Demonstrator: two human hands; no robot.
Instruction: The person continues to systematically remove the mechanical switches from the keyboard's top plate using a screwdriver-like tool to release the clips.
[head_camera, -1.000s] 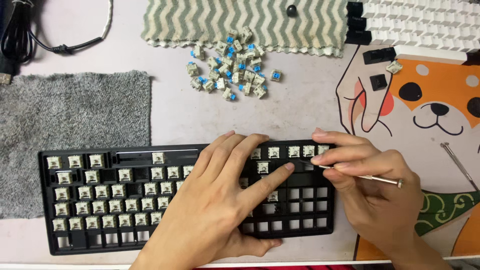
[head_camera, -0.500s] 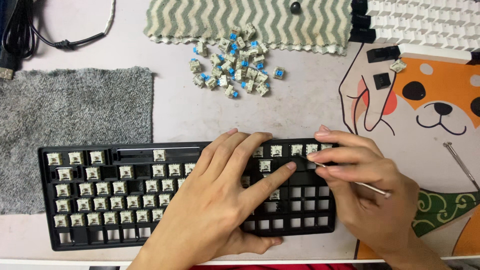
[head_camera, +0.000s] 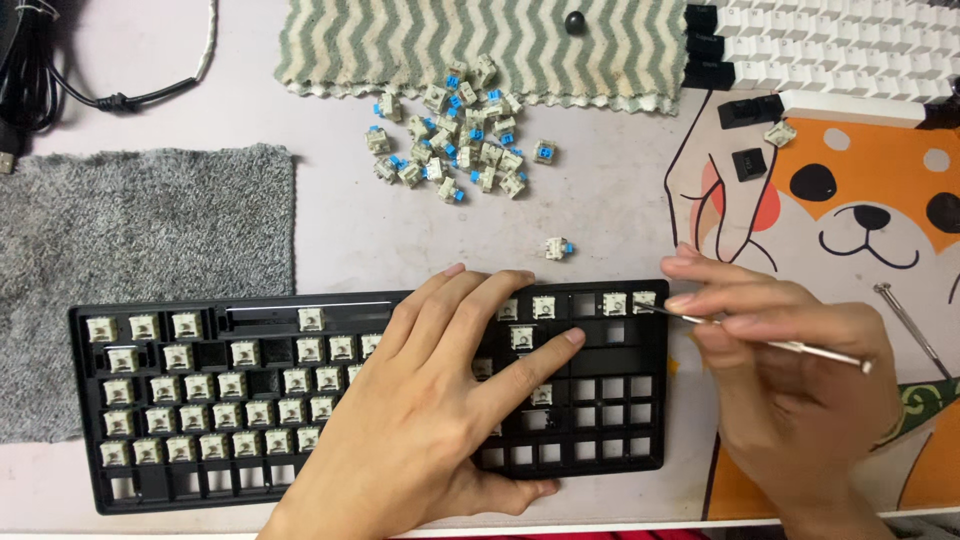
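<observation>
The black keyboard frame (head_camera: 380, 400) lies near on the pale desk (head_camera: 330, 220), a dog-print mat (head_camera: 850, 220) to its right. A pile of loose switches (head_camera: 460, 140) sits far. The left hand (head_camera: 440, 400) presses flat, open, on the frame; the right hand's (head_camera: 790, 370) grip pinches a thin metal tool (head_camera: 760, 340) at the frame's far-right corner.

Pale desk (head_camera: 620, 215) carries keyboard frame (head_camera: 640, 455), loose switches (head_camera: 455, 140), grey mat (head_camera: 150, 260).

A single head-worn camera looks almost straight down, close over the desk. The black keyboard frame (head_camera: 380, 400) fills 6 to 8 o'clock; a striped cloth (head_camera: 480, 45) lies at 12.
</observation>
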